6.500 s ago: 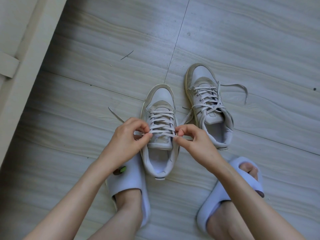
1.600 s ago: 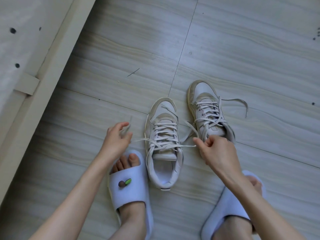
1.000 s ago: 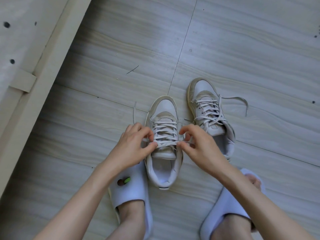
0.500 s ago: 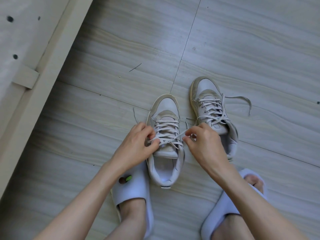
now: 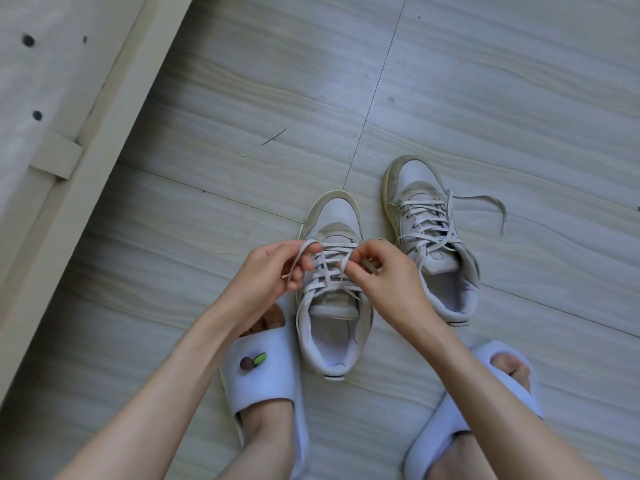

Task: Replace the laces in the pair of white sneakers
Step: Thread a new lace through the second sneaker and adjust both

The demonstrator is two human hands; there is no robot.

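Observation:
Two worn white sneakers stand side by side on the floor, toes pointing away from me. The near sneaker (image 5: 334,317) is laced, and both hands work above its tongue. My left hand (image 5: 273,268) holds a loop of the lace's left end (image 5: 300,252) between thumb and fingers. My right hand (image 5: 381,271) pinches the lace's right end (image 5: 344,265), folded into a short loop. The far sneaker (image 5: 429,237) is laced too, and one loose lace end (image 5: 485,206) trails off to its right.
My feet in white slides (image 5: 266,386) (image 5: 485,414) sit on either side of the near sneaker. A pale wooden frame (image 5: 86,140) runs diagonally along the left. The floor (image 5: 485,98) is grey wood-pattern tile with a small dark twig (image 5: 273,136) on it.
Both hands have lifted slightly above the near sneaker and folded the pulled-out lace ends into loops. The sneakers have not moved.

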